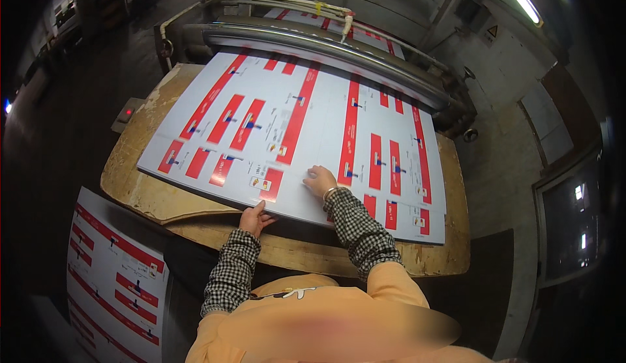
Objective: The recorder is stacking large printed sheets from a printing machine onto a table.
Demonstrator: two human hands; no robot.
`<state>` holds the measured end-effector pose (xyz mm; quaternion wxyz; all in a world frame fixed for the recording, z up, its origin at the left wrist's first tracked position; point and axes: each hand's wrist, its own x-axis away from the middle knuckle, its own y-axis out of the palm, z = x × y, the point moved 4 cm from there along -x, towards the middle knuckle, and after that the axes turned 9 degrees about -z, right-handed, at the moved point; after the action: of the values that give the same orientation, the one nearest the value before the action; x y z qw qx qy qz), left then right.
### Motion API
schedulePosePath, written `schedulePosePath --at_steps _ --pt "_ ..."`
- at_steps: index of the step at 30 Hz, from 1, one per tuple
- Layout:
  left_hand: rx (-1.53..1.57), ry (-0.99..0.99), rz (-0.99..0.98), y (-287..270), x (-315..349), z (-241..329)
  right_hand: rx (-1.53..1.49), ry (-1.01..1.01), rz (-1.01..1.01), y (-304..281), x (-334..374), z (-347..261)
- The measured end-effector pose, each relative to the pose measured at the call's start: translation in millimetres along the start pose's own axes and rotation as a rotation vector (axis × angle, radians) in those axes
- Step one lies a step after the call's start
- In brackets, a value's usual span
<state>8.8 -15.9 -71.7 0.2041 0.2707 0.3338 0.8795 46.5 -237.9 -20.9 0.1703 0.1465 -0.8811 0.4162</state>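
There are two hands (320,182); two checked sleeves (364,234); one bracelet (328,193); one triangular warning sign (492,32).

Both hands (320,182) touch a red-and-white printed sheet (297,192) near a roller (326,47).

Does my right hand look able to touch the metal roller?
Probably not without leaning: the way over the printed sheets looks free, but the metal roller sits well beyond your right hand.

Worn, yellowish wooden table (132,182) spanned frame centre; white sheets (318,133) printed with red bars lay flat on it, covering most of its top.
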Motion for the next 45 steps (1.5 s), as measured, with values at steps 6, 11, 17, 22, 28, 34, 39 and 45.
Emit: schedulePosePath --at_steps 6,11,17,22,28,34,39,45 --pt "0.046 -0.014 0.030 -10.7 3.9 -3.3 0.529 -0.218 -0.010 50.0 41.8 -33.0" --pt "0.109 -0.045 -0.129 3.1 11.4 2.4 0.306 -0.248 -0.188 20.9 53.6 -32.0" --pt "0.084 -0.031 0.027 -2.0 5.8 -2.6 -0.139 -0.342 -0.040 -27.9 70.6 -54.8" --pt "0.008 -0.004 0.071 -18.9 0.1 -11.2 -0.181 -0.371 -0.036 3.3 73.1 -43.1" --pt "0.016 -0.017 0.068 -8.8 4.0 -4.7 -0.067 -0.365 -0.067 29.4 59.4 -13.1" --pt "-0.033 -0.034 0.023 -0.9 1.8 -3.6 0.127 -0.102 0.291 -0.7 -6.8 20.0" --pt "0.034 -0.009 0.046 -19.5 3.4 -5.1 0.253 -0.212 0.096 43.3 23.3 -30.0" --pt "0.049 -0.014 -0.128 -7.5 3.3 -3.0 0.388 -0.235 -0.114 31.2 55.4 -31.8"
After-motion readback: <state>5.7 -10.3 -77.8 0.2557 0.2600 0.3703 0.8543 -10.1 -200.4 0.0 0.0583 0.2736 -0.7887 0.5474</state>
